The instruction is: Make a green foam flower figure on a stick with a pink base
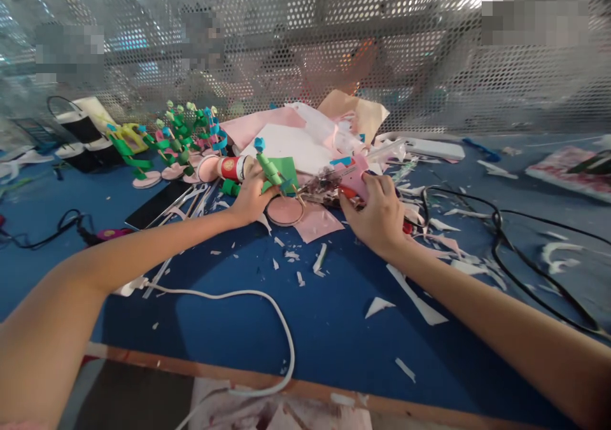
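Note:
My left hand (251,196) is closed around a small paper plant (271,166), a stick wrapped in curled green paper with a blue tip. The plant leans over a round pink disc (285,211), near the stick's lower end; whether they touch, I cannot tell. In my right hand (377,212) is a pink glue gun (354,177) with an orange trigger and a clear glue stick (387,151) sticking out behind. Its front points left toward the foot of the plant, and the nozzle tip is hard to make out. Pink paper (319,222) lies under the disc.
Several finished-looking paper plants (176,137) on pink discs stand at the back left, near a phone (159,205). Paper sheets (281,142) are heaped against the perforated metal screen (305,55). A white cable (281,315) crosses the front, black cables (501,226) the right; paper scraps (420,296) litter the blue table.

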Action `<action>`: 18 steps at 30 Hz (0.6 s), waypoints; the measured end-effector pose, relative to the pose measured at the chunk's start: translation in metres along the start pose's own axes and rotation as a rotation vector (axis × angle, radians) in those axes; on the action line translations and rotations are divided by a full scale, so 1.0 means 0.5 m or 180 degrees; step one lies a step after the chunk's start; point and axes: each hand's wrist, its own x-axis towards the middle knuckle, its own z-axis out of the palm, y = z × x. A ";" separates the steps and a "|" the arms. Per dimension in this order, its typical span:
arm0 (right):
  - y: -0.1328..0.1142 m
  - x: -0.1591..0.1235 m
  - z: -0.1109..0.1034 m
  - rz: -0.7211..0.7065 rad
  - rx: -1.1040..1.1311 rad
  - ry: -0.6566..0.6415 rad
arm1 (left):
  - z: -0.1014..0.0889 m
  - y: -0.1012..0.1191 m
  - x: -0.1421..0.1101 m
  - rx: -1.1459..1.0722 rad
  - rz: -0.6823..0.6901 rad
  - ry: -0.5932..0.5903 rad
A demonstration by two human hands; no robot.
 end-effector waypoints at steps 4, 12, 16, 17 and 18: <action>0.002 0.000 0.004 0.0041 0.0051 -0.0085 | 0.004 0.009 -0.005 0.0054 0.0033 -0.0176; 0.006 0.001 0.007 0.0013 0.0038 -0.0084 | 0.012 0.005 -0.009 0.0160 0.0073 -0.0046; 0.002 0.002 0.008 0.0037 0.0014 -0.0120 | 0.012 0.005 -0.008 0.0276 0.0079 -0.0106; 0.001 0.002 0.007 0.0039 0.0012 -0.0131 | 0.012 0.006 -0.008 0.0303 0.0073 -0.0120; -0.001 0.002 0.007 0.0044 0.0007 -0.0142 | 0.012 0.006 -0.008 0.0320 0.0063 -0.0129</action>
